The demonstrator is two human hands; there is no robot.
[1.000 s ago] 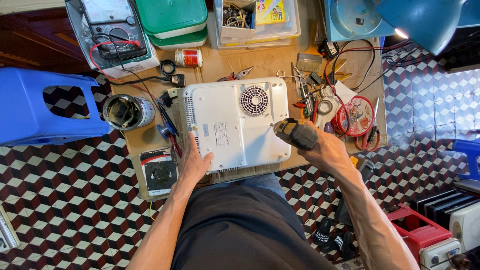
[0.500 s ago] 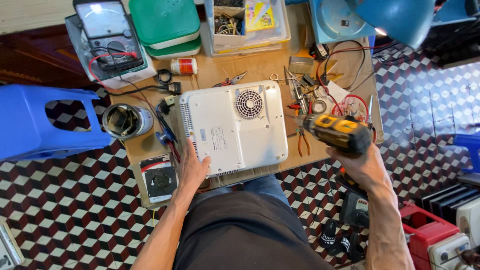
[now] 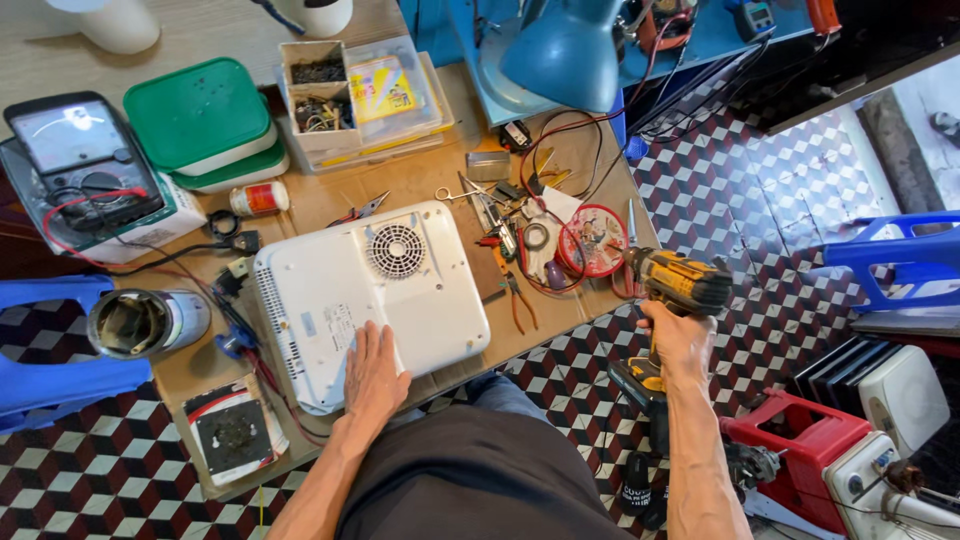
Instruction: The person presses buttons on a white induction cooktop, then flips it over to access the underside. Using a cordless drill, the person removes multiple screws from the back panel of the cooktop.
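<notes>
A white cooker (image 3: pixel 370 295) lies upside down on the wooden table (image 3: pixel 420 185), its round fan grille facing up. My left hand (image 3: pixel 375 372) rests flat on the cooker's near edge, fingers spread. My right hand (image 3: pixel 678 338) grips the handle of a yellow and black cordless drill (image 3: pixel 675 290), held off the table's right edge over the tiled floor, with the chuck pointing left toward the table.
Pliers, scissors, a red round dish (image 3: pixel 592 240) and tangled wires lie right of the cooker. A multimeter (image 3: pixel 85 165), green lidded boxes (image 3: pixel 205 120), a parts box (image 3: pixel 360 95) and a blue lamp (image 3: pixel 565 55) stand at the back. A metal can (image 3: pixel 145 322) sits left. Red crate (image 3: pixel 795 440) on the floor at right.
My right hand has carried the drill from over the cooker's right edge out to the right, past the table edge. My left hand has stayed on the cooker.
</notes>
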